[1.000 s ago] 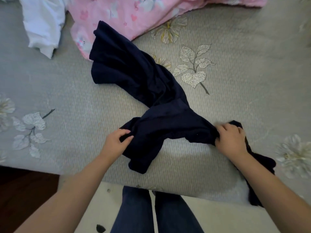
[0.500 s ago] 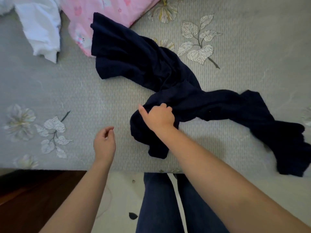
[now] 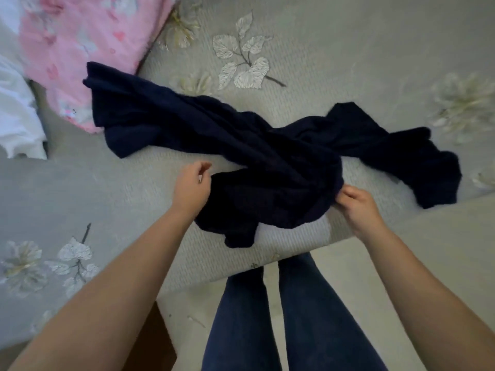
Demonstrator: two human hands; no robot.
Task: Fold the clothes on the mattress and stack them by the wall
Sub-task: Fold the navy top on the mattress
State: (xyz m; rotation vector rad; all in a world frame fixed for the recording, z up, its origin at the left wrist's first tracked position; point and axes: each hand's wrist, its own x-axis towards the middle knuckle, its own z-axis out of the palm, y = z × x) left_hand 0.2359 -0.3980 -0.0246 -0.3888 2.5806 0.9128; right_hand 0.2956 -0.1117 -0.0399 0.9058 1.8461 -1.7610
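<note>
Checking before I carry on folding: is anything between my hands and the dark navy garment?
Nothing visible. The right hand pinches the crumpled navy garment's near edge; the left hand sits beside its left edge.

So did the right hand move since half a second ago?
Yes. The right hand went right: it was left of the leaf print, now it is right of it, at the navy garment's near edge.
</note>
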